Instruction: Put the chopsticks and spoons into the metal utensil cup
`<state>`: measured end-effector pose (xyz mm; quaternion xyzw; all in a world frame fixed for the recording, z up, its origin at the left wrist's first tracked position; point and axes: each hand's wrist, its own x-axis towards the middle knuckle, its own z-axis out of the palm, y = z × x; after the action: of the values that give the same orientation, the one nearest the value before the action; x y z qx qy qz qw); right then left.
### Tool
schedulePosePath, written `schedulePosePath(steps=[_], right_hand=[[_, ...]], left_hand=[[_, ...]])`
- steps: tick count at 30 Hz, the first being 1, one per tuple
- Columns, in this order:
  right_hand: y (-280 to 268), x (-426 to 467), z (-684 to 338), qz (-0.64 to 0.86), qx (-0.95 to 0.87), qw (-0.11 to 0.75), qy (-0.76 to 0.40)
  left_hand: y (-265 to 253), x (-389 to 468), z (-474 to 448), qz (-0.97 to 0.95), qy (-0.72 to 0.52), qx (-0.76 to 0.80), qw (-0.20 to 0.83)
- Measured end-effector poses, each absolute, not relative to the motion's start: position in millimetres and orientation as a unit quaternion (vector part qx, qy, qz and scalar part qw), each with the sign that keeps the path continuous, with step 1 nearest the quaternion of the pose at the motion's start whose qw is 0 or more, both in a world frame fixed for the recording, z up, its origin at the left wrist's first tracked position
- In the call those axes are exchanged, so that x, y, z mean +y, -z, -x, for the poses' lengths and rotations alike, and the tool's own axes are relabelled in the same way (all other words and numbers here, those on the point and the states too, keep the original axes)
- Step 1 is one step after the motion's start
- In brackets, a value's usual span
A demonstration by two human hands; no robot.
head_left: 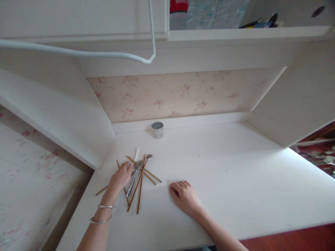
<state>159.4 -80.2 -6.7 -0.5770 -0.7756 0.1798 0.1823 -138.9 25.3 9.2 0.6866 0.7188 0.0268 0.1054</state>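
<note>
A loose, crossing pile of wooden chopsticks and metal spoons lies on the left part of the white tabletop. My left hand reaches into this pile, fingers bent and drawn together near the spoon bowls. What they grip, if anything, is hidden. Just beyond the fingertips is a white spoon, and the bowl of another metal spoon shows to its right. My right hand rests on the tabletop right of the pile, its fingers curled in with nothing seen in them.
A grey perforated metal cup stands upright near the back edge. Side panels bound the tabletop left and right. Overhead, a cabinet and an open shelf hang, with a white bent tube in front.
</note>
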Motion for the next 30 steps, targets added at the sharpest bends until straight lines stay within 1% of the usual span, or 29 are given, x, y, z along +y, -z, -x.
schedulePosePath(steps=[6, 10, 12, 14, 16, 18, 19, 21, 24, 25, 27, 30], right_hand=[[6, -82, -160, 0.574, -0.776, 0.188, -0.182], [7, -82, -160, 0.575, -0.771, 0.198, -0.19], [8, -81, -161, 0.575, -0.765, 0.206, -0.205], [8, -77, -163, 0.577, -0.752, 0.209, -0.239], [7, -69, -166, 0.582, -0.726, 0.213, -0.298], [4, -54, -169, 0.581, -0.694, 0.224, -0.361], [1, -45, -169, 0.579, -0.682, 0.23, -0.383], [-5, -21, -169, 0.575, -0.675, 0.236, -0.399], [-15, 21, -164, 0.577, -0.678, 0.226, -0.395], [-19, 35, -161, 0.579, -0.678, 0.22, -0.395], [-28, 64, -155, 0.583, -0.681, 0.212, -0.389], [-44, 104, -143, 0.59, -0.692, 0.202, -0.364]], left_hand=[[-15, 15, 126, -0.671, -0.03, 0.726, 0.148], [-17, 13, 127, -0.674, -0.052, 0.721, 0.152], [-16, 12, 129, -0.685, -0.08, 0.711, 0.136], [-17, 10, 129, -0.7, -0.119, 0.696, 0.103], [-21, 3, 123, -0.714, -0.173, 0.675, 0.066], [-30, -9, 109, -0.724, -0.239, 0.644, 0.06], [-34, -19, 98, -0.726, -0.275, 0.625, 0.079], [-40, -41, 74, -0.722, -0.311, 0.592, 0.177], [-36, -78, 38, -0.688, -0.279, 0.55, 0.382], [-32, -89, 29, -0.674, -0.274, 0.542, 0.421], [-20, -107, 18, -0.655, -0.266, 0.55, 0.446], [-5, -123, 16, -0.658, -0.267, 0.56, 0.427]])
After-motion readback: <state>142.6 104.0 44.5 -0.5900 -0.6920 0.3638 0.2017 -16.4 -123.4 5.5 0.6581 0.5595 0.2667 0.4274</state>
